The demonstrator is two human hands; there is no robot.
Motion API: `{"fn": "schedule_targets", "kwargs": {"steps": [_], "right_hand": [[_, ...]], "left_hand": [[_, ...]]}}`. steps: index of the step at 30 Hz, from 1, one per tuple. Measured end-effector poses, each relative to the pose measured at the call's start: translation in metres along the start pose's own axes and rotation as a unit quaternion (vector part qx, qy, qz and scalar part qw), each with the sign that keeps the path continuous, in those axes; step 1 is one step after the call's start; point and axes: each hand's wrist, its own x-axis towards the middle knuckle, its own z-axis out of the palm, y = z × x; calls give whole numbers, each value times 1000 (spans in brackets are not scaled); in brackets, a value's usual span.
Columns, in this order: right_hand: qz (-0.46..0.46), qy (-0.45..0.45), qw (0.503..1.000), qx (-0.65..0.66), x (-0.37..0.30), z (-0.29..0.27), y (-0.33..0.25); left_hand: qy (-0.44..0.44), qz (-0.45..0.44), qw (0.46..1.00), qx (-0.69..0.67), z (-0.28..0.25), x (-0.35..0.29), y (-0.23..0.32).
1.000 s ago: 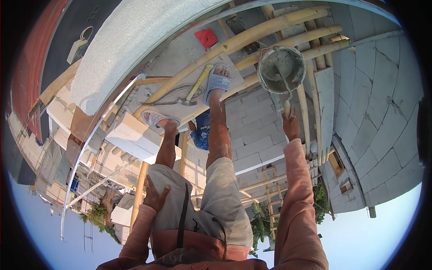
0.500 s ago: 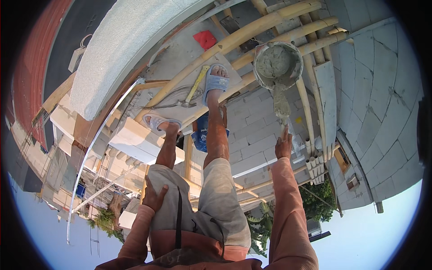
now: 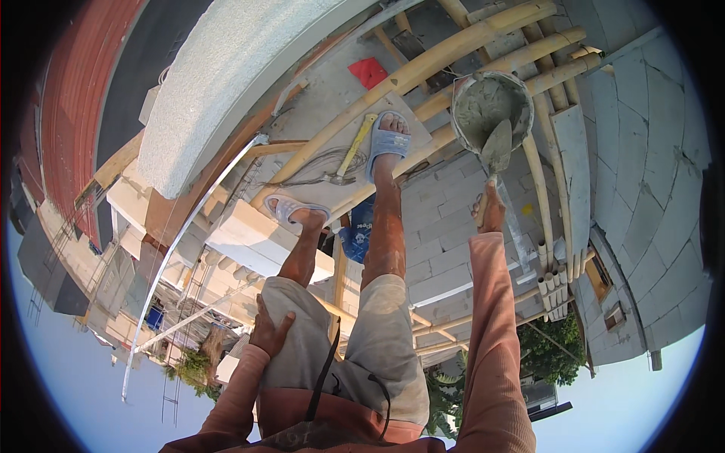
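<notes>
In my right hand [image 3: 491, 208] is a trowel [image 3: 497, 147], gripped by its handle. Its mortar-smeared blade reaches over the near rim of a bucket [image 3: 458, 121]. Wet grey mortar [image 3: 483, 102] fills part of that bucket, which stands among the bamboo poles at the upper right. My left hand [image 3: 270, 332] rests on my left thigh, fingers stretched out and thumb apart, holding nothing. A hammer [image 3: 353, 151] with a yellow handle lies beside my right foot, next to a loose coil of thin wire [image 3: 306, 167].
Bamboo poles [image 3: 453, 49] run along the board under my sandalled feet. A red cloth [image 3: 368, 72] lies ahead. A pale, rough slab edge [image 3: 219, 83] curves at the left. Grey block walls [image 3: 642, 151] stand right, and a blue printed item [image 3: 356, 240] shows below my legs.
My right hand has turned the trowel, so its blade is now over the bucket's near rim with less mortar on it. The view has shifted slightly; my left hand stays on my thigh.
</notes>
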Motion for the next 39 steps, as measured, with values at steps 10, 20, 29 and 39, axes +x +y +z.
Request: {"fn": "schedule_targets", "kwargs": {"steps": [10,20,29,39], "right_hand": [[95,-10,992,-83,-154,-23,74],[-146,-242,957,72,-252,184,-73],[-134,-225,960,99,-241,269,-78],[-99,-234,961,106,-252,299,-55]], "left_hand": [[-10,-35,999,-3,-7,0,-23],[10,16,998,-54,2,15,-63],[-11,-5,995,-101,-6,2,-54],[5,-1,995,-95,2,9,-75]]}}
